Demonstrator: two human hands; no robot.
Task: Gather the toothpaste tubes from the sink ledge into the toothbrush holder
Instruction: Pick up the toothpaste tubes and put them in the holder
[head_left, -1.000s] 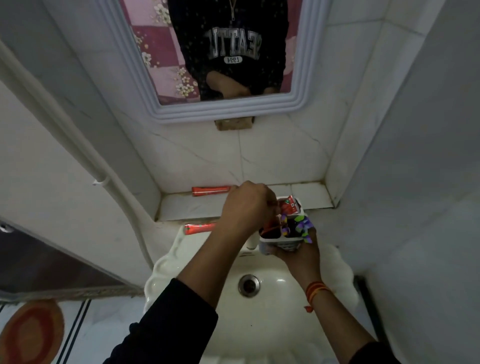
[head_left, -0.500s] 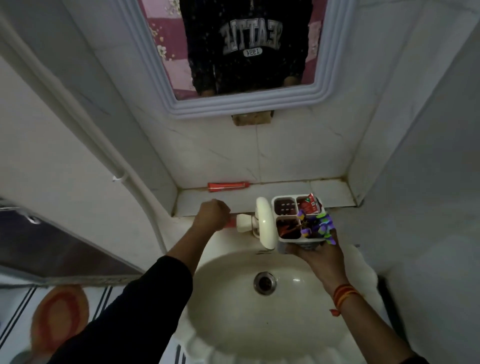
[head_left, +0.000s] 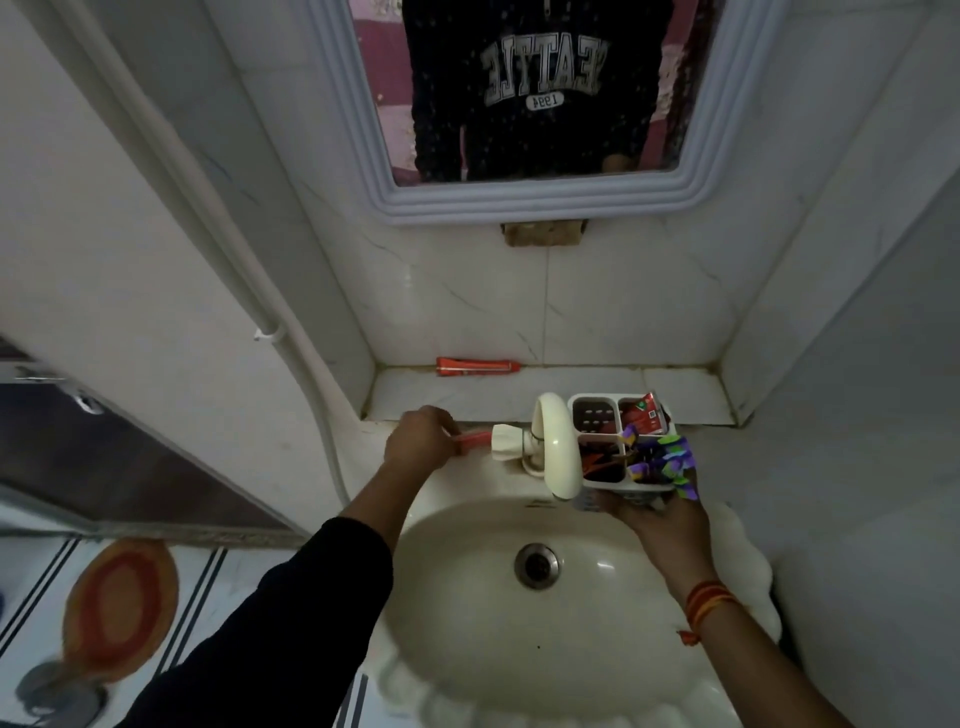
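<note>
Tube (head_left: 471, 439), light and soft: left hand (head_left: 422, 437) clamping its left end; right hand (head_left: 655, 519) gripping holder (head_left: 623, 444); gripping mid-body seeming safer.

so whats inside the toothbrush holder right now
The toothbrush holder, held from below by the right hand, has several compartments. A red tube stands in the back right one, purple and green items fill the front right, and the back left looks empty. The faucet hides its left edge.

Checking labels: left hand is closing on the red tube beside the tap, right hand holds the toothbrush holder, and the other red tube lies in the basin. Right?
Not quite. The head view shows the other red tube on the tiled ledge against the wall, not in the basin. The rest stands: left hand at the red tube, right hand holding the toothbrush holder.
</note>
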